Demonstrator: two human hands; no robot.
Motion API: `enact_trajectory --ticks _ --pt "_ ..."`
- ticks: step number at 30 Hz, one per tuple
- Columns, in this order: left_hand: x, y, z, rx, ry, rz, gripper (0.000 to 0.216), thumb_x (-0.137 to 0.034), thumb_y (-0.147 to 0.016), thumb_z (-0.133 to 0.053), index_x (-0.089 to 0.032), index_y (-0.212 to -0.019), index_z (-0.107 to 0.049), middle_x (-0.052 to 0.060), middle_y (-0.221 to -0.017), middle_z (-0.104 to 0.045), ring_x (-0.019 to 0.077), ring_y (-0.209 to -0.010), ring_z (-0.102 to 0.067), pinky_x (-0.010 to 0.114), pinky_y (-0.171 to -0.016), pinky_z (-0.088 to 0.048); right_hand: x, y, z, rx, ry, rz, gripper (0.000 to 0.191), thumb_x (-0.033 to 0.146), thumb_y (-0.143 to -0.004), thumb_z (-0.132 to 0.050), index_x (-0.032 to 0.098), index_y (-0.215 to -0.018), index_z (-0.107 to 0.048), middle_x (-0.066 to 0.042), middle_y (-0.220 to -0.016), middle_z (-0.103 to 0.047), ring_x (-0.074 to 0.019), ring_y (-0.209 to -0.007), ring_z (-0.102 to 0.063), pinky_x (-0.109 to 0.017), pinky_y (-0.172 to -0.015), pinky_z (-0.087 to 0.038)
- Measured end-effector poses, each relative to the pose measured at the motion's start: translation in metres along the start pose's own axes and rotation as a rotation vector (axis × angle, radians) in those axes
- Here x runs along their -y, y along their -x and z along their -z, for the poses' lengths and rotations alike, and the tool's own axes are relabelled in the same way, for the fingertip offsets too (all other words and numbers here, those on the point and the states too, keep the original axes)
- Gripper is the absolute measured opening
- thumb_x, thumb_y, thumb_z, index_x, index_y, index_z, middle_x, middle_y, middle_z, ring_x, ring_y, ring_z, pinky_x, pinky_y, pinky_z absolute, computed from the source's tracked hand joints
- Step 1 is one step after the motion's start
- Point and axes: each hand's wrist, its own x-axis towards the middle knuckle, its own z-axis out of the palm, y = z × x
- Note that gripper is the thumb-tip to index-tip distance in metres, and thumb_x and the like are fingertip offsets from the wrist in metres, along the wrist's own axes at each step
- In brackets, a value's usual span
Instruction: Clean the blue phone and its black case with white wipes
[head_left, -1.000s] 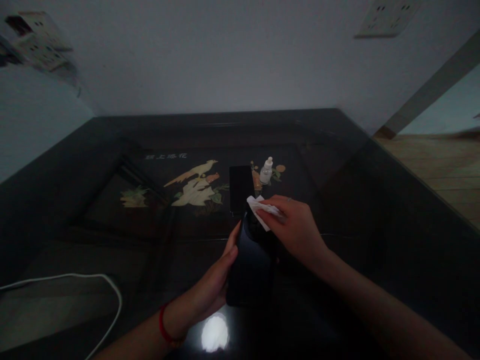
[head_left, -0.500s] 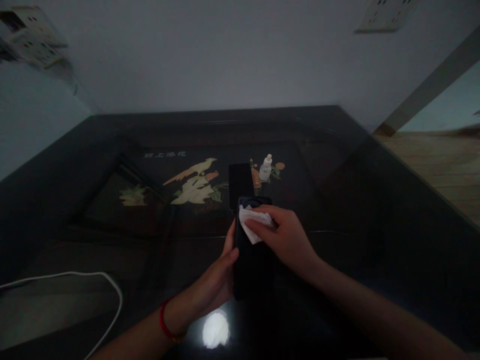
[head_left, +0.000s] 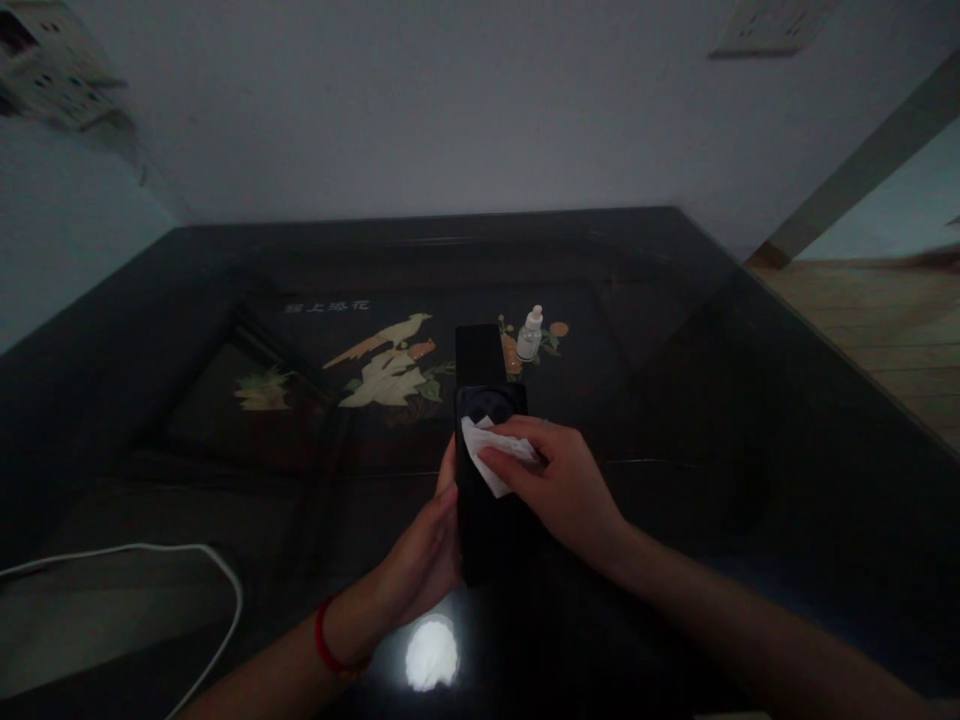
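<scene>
A dark smartphone [head_left: 491,540], its round camera area facing up toward me, is gripped along its left edge by my left hand [head_left: 427,550]. My right hand [head_left: 566,480] pinches a folded white tissue [head_left: 491,470] and presses it against the phone's back, just below the camera area. Beyond the held phone lies a second black phone [head_left: 480,352] on the table, partly covered by the first. To its right stands a small clear dropper bottle [head_left: 529,336] with a white cap and label.
The dark glossy table [head_left: 660,360] carries a bird-and-flower picture [head_left: 386,370] and reflects a bright light. A white cable [head_left: 225,565] curves over the left front. Wall sockets [head_left: 56,70] sit at the upper left, with another socket plate [head_left: 769,28] at the upper right.
The held phone and both hands have shifted slightly left. With the tissue now a little lower on the phone's back, more of the camera area shows.
</scene>
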Motion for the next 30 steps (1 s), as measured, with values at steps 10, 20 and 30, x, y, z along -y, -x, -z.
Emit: enact_trajectory --ticks 10,20,30 --pt "0.003 0.002 0.000 0.037 0.005 -0.019 0.090 -0.053 -0.082 -0.057 -0.042 -0.148 0.002 -0.002 -0.156 -0.026 0.0235 -0.142 -0.024 0.040 -0.115 -0.017 -0.001 -0.005 -0.001 -0.061 -0.040 0.015 0.013 0.017 -0.081 -0.064 0.016 -0.089 -0.073 -0.003 -0.082 -0.072 -0.0139 -0.071 -0.066 -0.022 -0.062 -0.050" --pt "-0.008 -0.001 0.004 -0.081 0.113 -0.148 0.083 -0.049 -0.082 -0.057 -0.043 -0.148 -0.006 0.000 -0.144 -0.047 0.0244 -0.130 -0.044 0.042 -0.110 -0.028 0.001 0.009 -0.016 0.043 -0.076 0.065 0.020 0.011 -0.082 -0.060 0.019 -0.094 -0.074 -0.003 -0.082 -0.072 -0.0136 -0.072 -0.066 -0.023 -0.065 -0.051" --pt "-0.019 -0.004 -0.006 -0.107 0.098 -0.243 0.076 -0.051 -0.084 -0.054 -0.037 -0.148 -0.015 0.005 -0.128 -0.061 0.0247 -0.117 -0.057 0.043 -0.106 -0.033 -0.007 0.043 -0.023 0.209 -0.129 0.056 0.029 0.007 -0.082 -0.057 0.019 -0.104 -0.073 -0.003 -0.079 -0.068 -0.0115 -0.067 -0.063 -0.020 -0.059 -0.048"
